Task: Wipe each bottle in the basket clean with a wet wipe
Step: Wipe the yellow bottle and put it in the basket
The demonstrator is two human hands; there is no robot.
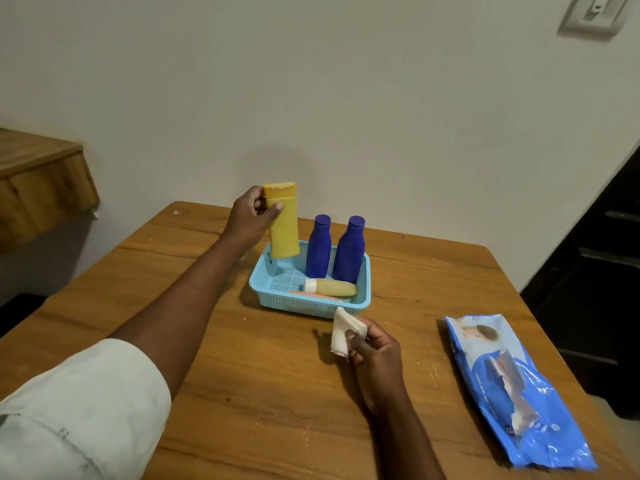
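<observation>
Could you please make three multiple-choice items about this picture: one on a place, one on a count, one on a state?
1. Where does the pack of wet wipes lie?
A. inside the basket
B. on the table, right of the basket
C. on the wooden shelf

2. How many dark blue bottles stand in the basket?
A. one
B. two
C. four

3. How is the small pale yellow bottle?
A. lying on its side in the basket
B. standing upright on the table
C. held in the right hand

Key:
1 B: the pack rests on the table, apart from the basket.
2 B: two dark blue bottles stand side by side.
3 A: it lies flat, and the right hand holds only the white wipe.
</observation>
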